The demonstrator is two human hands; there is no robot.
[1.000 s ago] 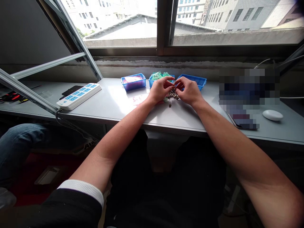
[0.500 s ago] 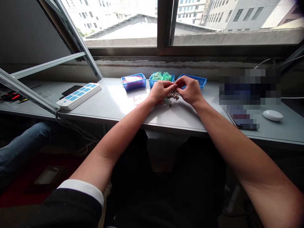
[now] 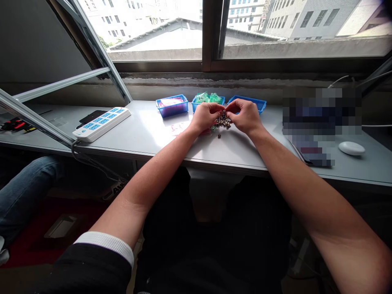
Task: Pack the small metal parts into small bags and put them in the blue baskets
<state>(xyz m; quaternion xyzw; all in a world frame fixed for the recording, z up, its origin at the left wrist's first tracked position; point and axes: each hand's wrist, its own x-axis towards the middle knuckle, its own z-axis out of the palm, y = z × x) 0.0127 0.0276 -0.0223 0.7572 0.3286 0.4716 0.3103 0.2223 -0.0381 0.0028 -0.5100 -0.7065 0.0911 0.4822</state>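
Note:
My left hand and my right hand meet almost fingertip to fingertip above the desk, thumbs and forefingers pinched. Whatever sits between the fingertips is too small to make out. Just beneath them lies a pile of small brass-coloured metal parts, partly hidden by the fingers. One loose metal part rests nearer the desk's front edge. Beside my left wrist a flat pinkish packet lies on the desk, and a bit of green shows next to the pile.
Along the back stand a blue bin of pink packets, a blue bin of green packets, and another blue bin partly behind my right hand. A power strip lies left, a white mouse right. Another person's leg shows at left.
My fingertips have parted slightly, showing more of the metal pile between them. At the left, the other person's leg has shifted and something whitish now shows at its lower end.

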